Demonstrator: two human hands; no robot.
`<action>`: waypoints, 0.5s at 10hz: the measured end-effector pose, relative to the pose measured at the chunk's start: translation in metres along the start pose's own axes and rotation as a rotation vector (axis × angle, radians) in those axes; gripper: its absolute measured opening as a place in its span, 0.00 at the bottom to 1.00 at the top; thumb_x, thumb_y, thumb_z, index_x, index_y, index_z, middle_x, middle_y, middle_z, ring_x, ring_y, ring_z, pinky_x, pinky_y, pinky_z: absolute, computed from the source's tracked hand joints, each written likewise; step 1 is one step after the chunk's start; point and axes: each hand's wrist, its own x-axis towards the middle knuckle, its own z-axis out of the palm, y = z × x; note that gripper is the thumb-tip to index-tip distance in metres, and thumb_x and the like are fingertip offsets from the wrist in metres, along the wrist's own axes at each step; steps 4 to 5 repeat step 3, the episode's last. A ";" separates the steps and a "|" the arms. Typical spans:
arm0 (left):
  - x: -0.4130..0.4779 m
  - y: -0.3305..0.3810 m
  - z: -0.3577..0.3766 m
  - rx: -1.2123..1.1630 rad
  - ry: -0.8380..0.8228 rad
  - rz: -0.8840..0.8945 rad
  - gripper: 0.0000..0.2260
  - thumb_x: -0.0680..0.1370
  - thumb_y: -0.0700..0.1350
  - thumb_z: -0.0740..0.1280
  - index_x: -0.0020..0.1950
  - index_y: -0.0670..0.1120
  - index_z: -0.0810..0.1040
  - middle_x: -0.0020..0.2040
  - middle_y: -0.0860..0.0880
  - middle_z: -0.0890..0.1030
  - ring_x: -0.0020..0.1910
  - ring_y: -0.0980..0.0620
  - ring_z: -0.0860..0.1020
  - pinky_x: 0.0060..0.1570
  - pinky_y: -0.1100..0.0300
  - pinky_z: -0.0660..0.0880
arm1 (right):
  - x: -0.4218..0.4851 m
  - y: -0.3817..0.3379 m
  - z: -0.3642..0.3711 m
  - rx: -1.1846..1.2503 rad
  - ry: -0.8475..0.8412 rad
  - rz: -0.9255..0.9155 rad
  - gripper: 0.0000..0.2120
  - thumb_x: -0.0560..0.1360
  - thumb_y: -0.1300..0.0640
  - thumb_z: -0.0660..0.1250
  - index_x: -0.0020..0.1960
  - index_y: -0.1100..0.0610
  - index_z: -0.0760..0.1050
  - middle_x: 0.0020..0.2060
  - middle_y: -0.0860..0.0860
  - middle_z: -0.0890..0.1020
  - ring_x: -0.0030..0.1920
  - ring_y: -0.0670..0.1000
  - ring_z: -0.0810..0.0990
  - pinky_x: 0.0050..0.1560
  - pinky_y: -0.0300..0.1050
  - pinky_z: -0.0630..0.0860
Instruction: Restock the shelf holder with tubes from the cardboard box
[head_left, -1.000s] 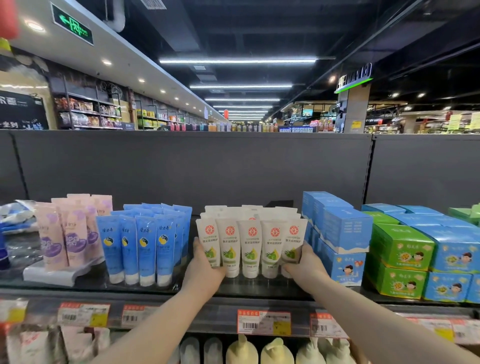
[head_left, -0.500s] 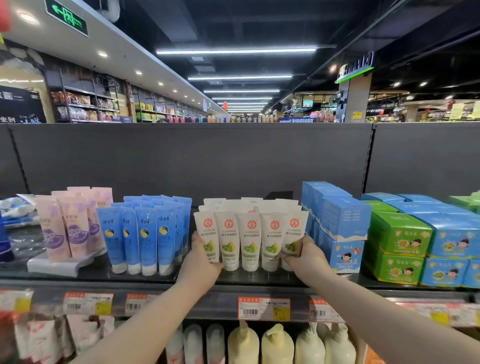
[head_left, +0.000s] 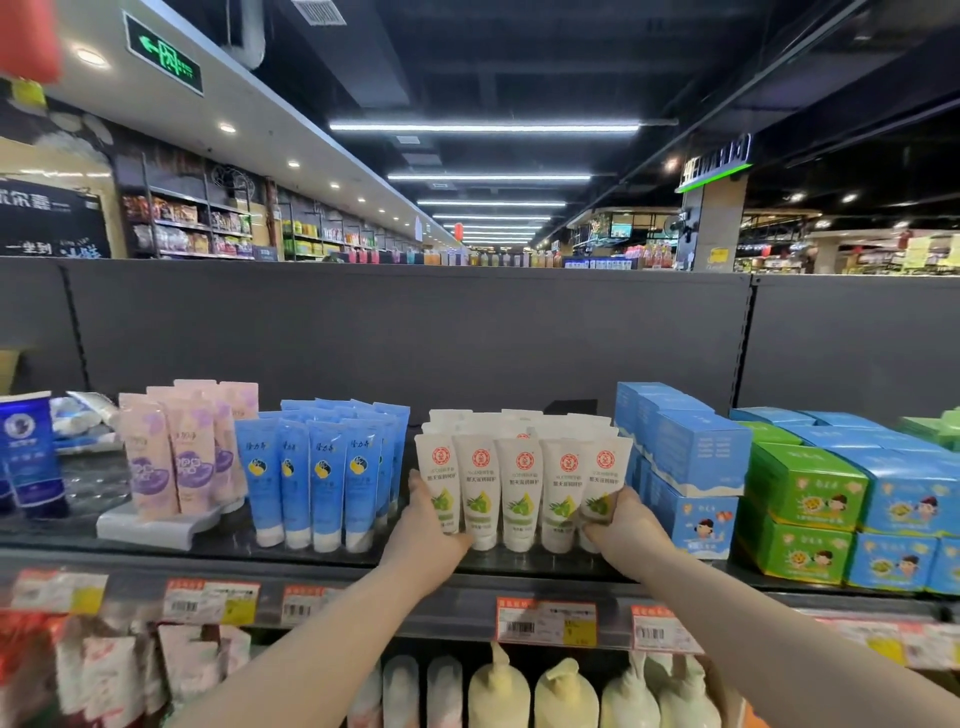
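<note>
A block of white tubes (head_left: 522, 488) with red round logos and green fruit prints stands upright in several rows on the dark top shelf (head_left: 322, 553). My left hand (head_left: 428, 527) grips the leftmost front tube, thumb up along its side. My right hand (head_left: 626, 530) curls round the lower part of the rightmost front tube. Between them the two hands bracket the front row. Any holder under the tubes is hidden by them. No cardboard box is in view.
Blue tubes (head_left: 319, 478) stand just left of the white ones, then pink tubes (head_left: 179, 457) on a white tray. Stacked blue cartons (head_left: 685, 462) press close on the right, green and blue boxes (head_left: 802, 514) beyond. Price tags line the shelf edge, pump bottles (head_left: 519, 691) below.
Both hands stay at the two ends of the white tube row. The view has tipped up and back down slightly; the tubes look unmoved.
</note>
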 end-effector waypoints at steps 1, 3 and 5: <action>-0.001 0.001 -0.003 0.059 -0.007 0.001 0.42 0.70 0.47 0.72 0.75 0.48 0.50 0.67 0.49 0.73 0.64 0.51 0.74 0.62 0.48 0.74 | -0.007 -0.004 0.000 -0.115 -0.001 0.021 0.29 0.78 0.55 0.62 0.73 0.59 0.53 0.68 0.55 0.69 0.67 0.55 0.71 0.64 0.49 0.71; -0.036 0.009 -0.007 0.401 -0.085 0.129 0.42 0.72 0.56 0.66 0.77 0.52 0.43 0.77 0.47 0.54 0.73 0.46 0.63 0.68 0.47 0.67 | -0.079 0.003 -0.001 -0.390 0.257 -0.356 0.27 0.76 0.56 0.62 0.73 0.51 0.57 0.71 0.49 0.64 0.65 0.54 0.73 0.58 0.50 0.74; -0.036 0.009 -0.007 0.401 -0.085 0.129 0.42 0.72 0.56 0.66 0.77 0.52 0.43 0.77 0.47 0.54 0.73 0.46 0.63 0.68 0.47 0.67 | -0.079 0.003 -0.001 -0.390 0.257 -0.356 0.27 0.76 0.56 0.62 0.73 0.51 0.57 0.71 0.49 0.64 0.65 0.54 0.73 0.58 0.50 0.74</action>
